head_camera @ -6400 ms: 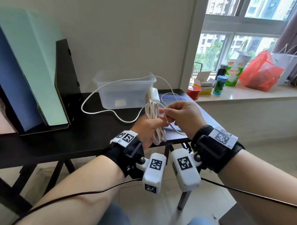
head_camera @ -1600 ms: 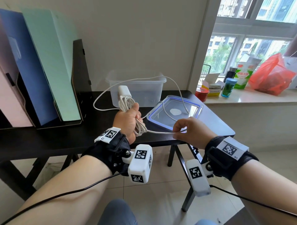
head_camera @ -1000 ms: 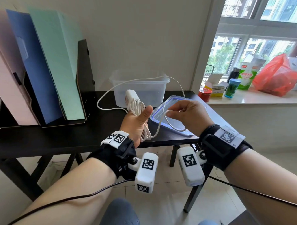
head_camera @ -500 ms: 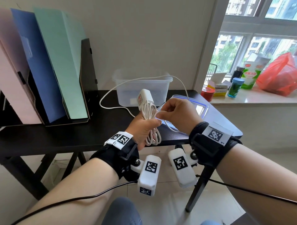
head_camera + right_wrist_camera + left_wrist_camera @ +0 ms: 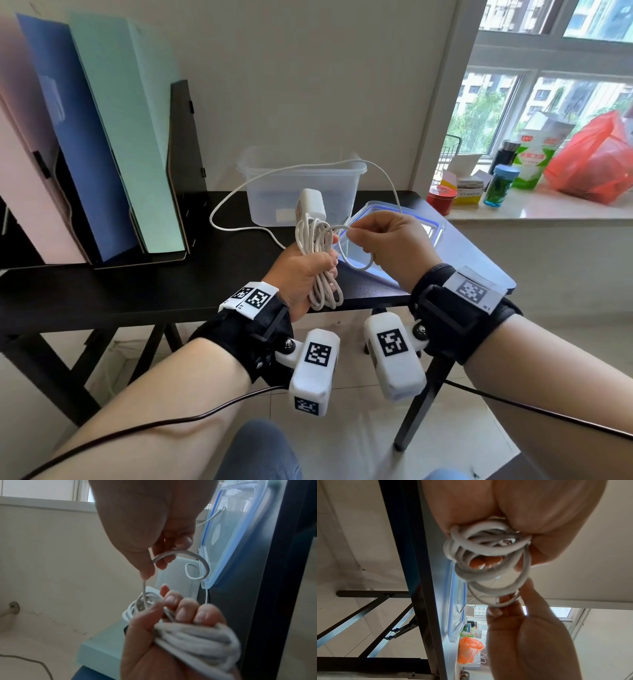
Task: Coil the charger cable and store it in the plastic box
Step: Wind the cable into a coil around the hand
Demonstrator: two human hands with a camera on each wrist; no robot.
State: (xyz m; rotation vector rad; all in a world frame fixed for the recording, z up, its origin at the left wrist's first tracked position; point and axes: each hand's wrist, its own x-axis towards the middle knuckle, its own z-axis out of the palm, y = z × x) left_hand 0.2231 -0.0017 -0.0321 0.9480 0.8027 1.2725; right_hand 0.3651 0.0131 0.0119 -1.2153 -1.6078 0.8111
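Observation:
My left hand (image 5: 310, 270) grips a bundle of white cable loops (image 5: 320, 260) in front of the table edge, with the white charger brick (image 5: 311, 204) standing up above the fist. The same coil (image 5: 485, 555) fills the left wrist view, and the coil (image 5: 197, 638) shows in the right wrist view. My right hand (image 5: 380, 240) pinches the loose cable strand (image 5: 181, 555) just right of the coil. The rest of the cable (image 5: 308, 168) arcs back over the clear plastic box (image 5: 301, 185) on the table. The cable's far end is hidden.
The box's blue-rimmed lid (image 5: 435, 228) lies flat on the black table (image 5: 120, 291) under my right hand. Upright file holders (image 5: 102, 144) stand at the left. A windowsill at the right carries a red bag (image 5: 596, 161), a green bottle (image 5: 498, 185) and cartons.
Over the last second my right hand brought another loop of cable in to the coil in my left hand. The loose slack over the table has shortened. The left hand stays gripping the bundle.

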